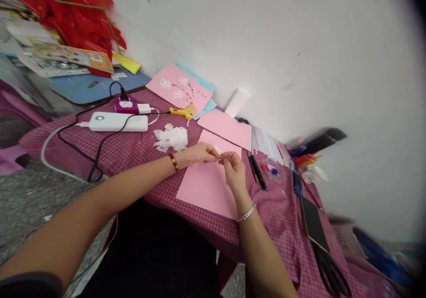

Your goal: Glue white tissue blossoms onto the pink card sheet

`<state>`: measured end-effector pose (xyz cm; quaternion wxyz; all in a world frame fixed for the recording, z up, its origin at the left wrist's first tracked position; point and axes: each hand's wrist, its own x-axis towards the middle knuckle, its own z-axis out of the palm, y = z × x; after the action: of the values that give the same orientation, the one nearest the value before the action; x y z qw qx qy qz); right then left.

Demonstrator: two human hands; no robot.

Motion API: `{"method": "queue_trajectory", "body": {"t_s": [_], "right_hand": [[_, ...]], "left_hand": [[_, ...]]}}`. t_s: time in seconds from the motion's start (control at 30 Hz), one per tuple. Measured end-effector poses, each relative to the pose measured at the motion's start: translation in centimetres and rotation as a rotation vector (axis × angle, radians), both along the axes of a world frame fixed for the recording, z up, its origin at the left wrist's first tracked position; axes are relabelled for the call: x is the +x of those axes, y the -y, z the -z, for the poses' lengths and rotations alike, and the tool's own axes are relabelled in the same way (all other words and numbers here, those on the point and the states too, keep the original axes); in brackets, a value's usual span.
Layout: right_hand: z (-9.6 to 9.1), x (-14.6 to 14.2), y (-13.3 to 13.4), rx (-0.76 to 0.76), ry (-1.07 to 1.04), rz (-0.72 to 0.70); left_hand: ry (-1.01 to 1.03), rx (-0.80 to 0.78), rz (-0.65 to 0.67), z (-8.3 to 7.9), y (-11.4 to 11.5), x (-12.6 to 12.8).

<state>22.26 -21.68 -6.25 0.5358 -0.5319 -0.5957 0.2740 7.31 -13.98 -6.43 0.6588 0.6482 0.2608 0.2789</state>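
My left hand [203, 153] and my right hand [234, 169] meet over a pink sheet of paper [206, 191], fingertips pinched together. Between them shows a small piece of white tissue [217, 149], mostly covered by the fingers. A loose heap of torn white tissue [171, 138] lies on the cloth to the left of the sheet. Behind the heap is a yellow hot glue gun [182, 111] on its side. Two dark pens [256, 171] rest just right of my right hand.
Farther back lies a pink card with white flower shapes [179, 87] over blue paper. A white power bank [118, 122], a purple adapter [125, 104] and black cables occupy the left. On the right are a dark notebook [314, 222] and black-handled scissors [329, 269]. A wall [266, 45] rises behind.
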Motion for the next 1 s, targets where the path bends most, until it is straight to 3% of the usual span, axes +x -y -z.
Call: {"method": "queue_trajectory", "body": {"t_s": [0.2,0.5,0.6,0.7,0.8,0.9,1.0], "right_hand": [[0.2,0.6,-0.6,-0.110,-0.195,0.091],[0.5,0.9,-0.6,-0.251,-0.101,-0.121],[0.6,1.1,-0.7,-0.235,-0.121,-0.116],[0.8,1.5,-0.8,-0.125,-0.180,-0.125],[1.0,1.7,-1.0,-0.026,-0.218,-0.151],[1.2,1.7,-1.0,-0.007,-0.182,-0.165],[1.2,1.8,-1.0,0.001,-0.120,-0.172]], "left_hand": [[0.002,0.068,-0.059,0.4,0.1,0.5],[-0.019,0.061,0.059,0.5,0.2,0.5],[0.038,-0.055,0.037,0.2,0.1,0.4],[0.053,-0.297,0.000,0.1,-0.2,0.2],[0.000,-0.508,0.124,0.2,-0.4,0.3],[0.023,-0.586,0.234,0.5,-0.3,0.4],[0.093,-0.607,0.215,0.6,-0.3,0.4]]}}
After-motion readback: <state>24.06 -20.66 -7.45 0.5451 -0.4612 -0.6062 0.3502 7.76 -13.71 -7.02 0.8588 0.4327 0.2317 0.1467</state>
